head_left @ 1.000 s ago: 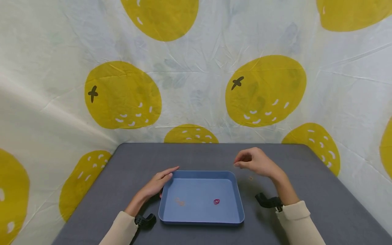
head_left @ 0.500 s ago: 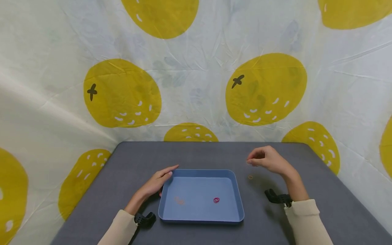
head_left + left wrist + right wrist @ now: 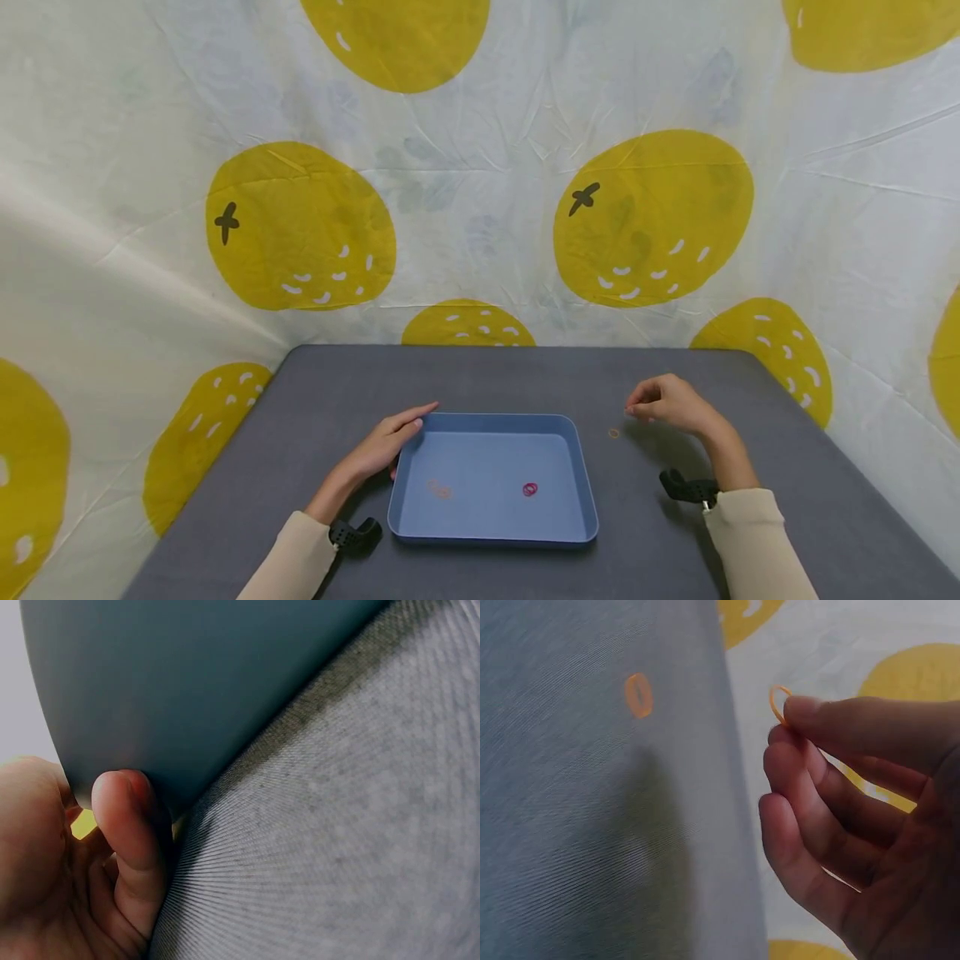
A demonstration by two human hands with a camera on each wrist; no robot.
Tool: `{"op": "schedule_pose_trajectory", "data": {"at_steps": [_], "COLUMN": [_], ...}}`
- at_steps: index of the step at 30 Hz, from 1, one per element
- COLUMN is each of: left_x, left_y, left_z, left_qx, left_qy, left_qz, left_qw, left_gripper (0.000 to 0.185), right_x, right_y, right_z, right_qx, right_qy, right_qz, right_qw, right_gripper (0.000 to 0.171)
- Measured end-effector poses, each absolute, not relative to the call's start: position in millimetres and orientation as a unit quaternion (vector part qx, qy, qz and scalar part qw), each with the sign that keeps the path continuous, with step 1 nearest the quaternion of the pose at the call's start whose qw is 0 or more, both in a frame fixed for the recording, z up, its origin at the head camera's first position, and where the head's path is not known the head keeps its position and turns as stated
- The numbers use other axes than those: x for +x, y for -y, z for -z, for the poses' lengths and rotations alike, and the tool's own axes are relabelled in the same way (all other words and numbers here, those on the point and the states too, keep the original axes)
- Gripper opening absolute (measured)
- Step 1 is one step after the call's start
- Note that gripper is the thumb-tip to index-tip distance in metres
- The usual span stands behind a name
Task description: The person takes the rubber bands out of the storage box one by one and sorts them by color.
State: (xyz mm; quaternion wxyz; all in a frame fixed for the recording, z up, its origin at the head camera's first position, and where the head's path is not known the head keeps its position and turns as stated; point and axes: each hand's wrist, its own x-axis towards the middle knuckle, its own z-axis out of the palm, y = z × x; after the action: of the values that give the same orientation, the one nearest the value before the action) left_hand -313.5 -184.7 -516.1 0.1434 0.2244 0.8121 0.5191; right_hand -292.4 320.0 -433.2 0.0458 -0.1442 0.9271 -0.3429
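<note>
A shallow blue tray (image 3: 491, 529) sits on the grey table. It holds a red rubber band (image 3: 530, 490) and a pale orange band (image 3: 439, 491). My left hand (image 3: 390, 435) rests on the tray's far left corner with its fingers straight. In the left wrist view its thumb (image 3: 124, 817) presses the tray's outer wall (image 3: 195, 682). My right hand (image 3: 632, 409) hovers right of the tray. It pinches a small orange rubber band (image 3: 778, 701) between thumb and forefinger (image 3: 832, 720). Another orange band (image 3: 614, 433) lies on the table just below and left of that hand; the right wrist view also shows this band (image 3: 638, 695).
The grey table (image 3: 787, 500) is bordered at the back and on both sides by a white cloth (image 3: 480, 208) printed with yellow fruit. A black wrist mount (image 3: 355, 535) lies near the tray's front left corner; the other mount (image 3: 684, 487) is on my right wrist.
My right hand has moved right, away from the tray's far right corner, and dropped lower, close to the loose orange band. My left hand and the tray have stayed put.
</note>
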Motion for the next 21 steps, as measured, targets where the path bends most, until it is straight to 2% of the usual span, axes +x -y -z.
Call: {"op": "schedule_pose_trajectory", "data": {"at_steps": [11, 21], "left_x": [-314, -313], "left_y": [185, 185], "left_z": [516, 515], "left_qx": [0.219, 0.223], "left_qy": [-0.815, -0.815], "left_qz": [-0.517, -0.515], "left_qw": [0.144, 0.145], "left_gripper": [0.047, 0.047], "right_x": [-301, -303], "right_y": [-330, -329], "right_z": [461, 472], "right_qx": [-0.143, -0.122], "right_qy": [-0.919, -0.927], "right_qz": [0.358, 0.345], "right_qw": [0.077, 0.076], "right_gripper": [0.006, 0.006]}}
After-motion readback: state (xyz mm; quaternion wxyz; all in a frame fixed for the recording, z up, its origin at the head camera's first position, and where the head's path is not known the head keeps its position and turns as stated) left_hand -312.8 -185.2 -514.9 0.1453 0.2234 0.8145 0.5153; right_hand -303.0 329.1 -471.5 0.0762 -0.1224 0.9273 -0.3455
